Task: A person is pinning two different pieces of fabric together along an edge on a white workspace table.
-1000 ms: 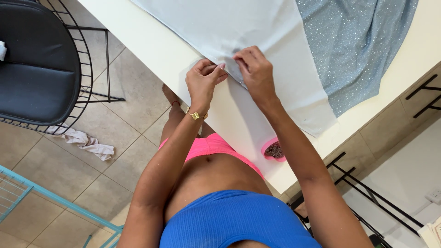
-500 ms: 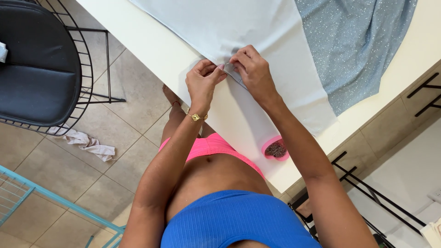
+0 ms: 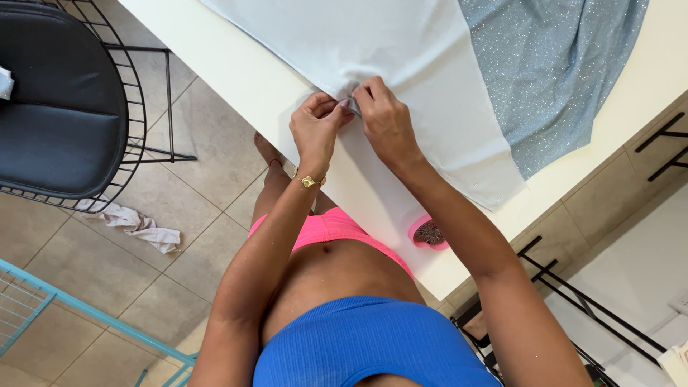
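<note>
A: Hands first. Left hand (image 3: 317,123) and right hand (image 3: 385,118) meet at the near edge of the pale cloth (image 3: 373,54), fingertips closed together in a pinch on that edge. Something small and greyish shows between the fingertips; too small to identify.

B: Location of the cloth?

A: Spread flat on the white bench (image 3: 244,79), running from the far side to the near right. Its near edge lies just inside the bench edge, where the hands are. The glittery blue fabric (image 3: 555,68) lies to the right of it and appears tucked partly under it.

B: Judgement on doing the pinch well?

A: Both hands should stay close together, so the edge between them is short and taut. Cloth of this kind looks thin and limp and would likely slip or pucker if gripped loosely. Resting the wrists on the bench would steady the fingertips. The rest of the cloth should lie undisturbed, so the pull stays local.

B: Counts?

A: Two hands, both gripping. Two pieces of fabric on the bench, one pale and one glittery blue. One pink round dish (image 3: 428,233) near the bench edge, dark contents unclear. One gold bracelet (image 3: 309,181) on the left wrist. One black wire-frame chair (image 3: 64,100) to the left. One crumpled rag (image 3: 136,226) on the tiled floor.
</note>
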